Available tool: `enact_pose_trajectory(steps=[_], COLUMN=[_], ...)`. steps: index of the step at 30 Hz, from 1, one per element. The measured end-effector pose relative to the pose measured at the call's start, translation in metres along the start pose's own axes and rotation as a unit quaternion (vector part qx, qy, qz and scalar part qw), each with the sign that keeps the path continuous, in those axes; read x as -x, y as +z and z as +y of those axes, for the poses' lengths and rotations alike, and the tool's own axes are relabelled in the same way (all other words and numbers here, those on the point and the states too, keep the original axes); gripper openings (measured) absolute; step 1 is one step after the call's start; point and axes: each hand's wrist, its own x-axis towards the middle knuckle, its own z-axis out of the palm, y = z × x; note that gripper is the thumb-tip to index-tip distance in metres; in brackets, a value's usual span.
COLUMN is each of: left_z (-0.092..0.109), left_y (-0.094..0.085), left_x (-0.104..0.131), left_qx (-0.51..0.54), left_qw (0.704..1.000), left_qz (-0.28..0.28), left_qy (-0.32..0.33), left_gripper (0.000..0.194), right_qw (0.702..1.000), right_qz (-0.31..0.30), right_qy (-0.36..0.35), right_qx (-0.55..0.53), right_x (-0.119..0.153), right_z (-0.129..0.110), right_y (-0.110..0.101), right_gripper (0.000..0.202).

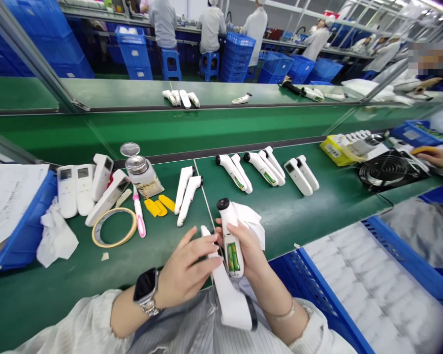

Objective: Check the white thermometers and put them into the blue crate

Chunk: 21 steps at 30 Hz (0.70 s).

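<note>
My right hand (249, 248) is wrapped round a white handheld device (228, 221) with a black tip. Its battery bay is uncovered and shows green batteries (234, 256). A white cloth (256, 223) sticks out behind that hand. Just left of it, my left hand (186, 268), with a watch on the wrist, has its fingers on a second white device (231, 300), which lies lower with its black end toward my lap. Two more white devices (187, 199) rest on the green bench (162, 255) ahead.
More devices (268, 169) lie ahead. At left are a tape ring (114, 227), a metal-topped bottle (142, 177), a pink-white tool (139, 216), yellow finger covers (158, 205) and a blue bin (25, 236). At right, a fan (386, 169) stands near another person's hand (433, 156).
</note>
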Motion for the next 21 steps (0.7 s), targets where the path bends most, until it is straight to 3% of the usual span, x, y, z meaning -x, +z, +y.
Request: enact_pose_trajectory(steps=[2, 7, 13, 18, 21], left_z=[0.001, 0.005, -0.002, -0.012, -0.012], left_y=[0.003, 0.009, 0.014, 0.021, 0.025], left_x=[0.002, 0.006, 0.008, 0.009, 0.007], left_qx=[-0.060, -0.076, -0.123, -0.121, -0.113], left_qw=[0.996, 0.994, 0.992, 0.991, 0.992], left_qz=[-0.015, -0.042, -0.019, -0.044, -0.027], left_qy=[0.060, 0.064, -0.025, -0.024, -0.048], left_gripper=[0.037, 0.038, 0.055, 0.061, 0.061], right_qw=[0.999, 0.992, 0.980, 0.979, 0.987], right_qz=[-0.025, -0.118, -0.190, -0.192, -0.159], right_qy=[0.021, 0.039, 0.063, 0.061, 0.016], right_qx=[-0.019, -0.039, -0.013, 0.003, -0.002], right_x=[0.004, 0.008, 0.005, 0.005, 0.008], right_z=[0.003, 0.007, 0.006, 0.009, 0.001], right_y=[0.004, 0.007, -0.003, -0.010, -0.018], right_gripper=[0.023, 0.015, 0.041, 0.047, 0.045])
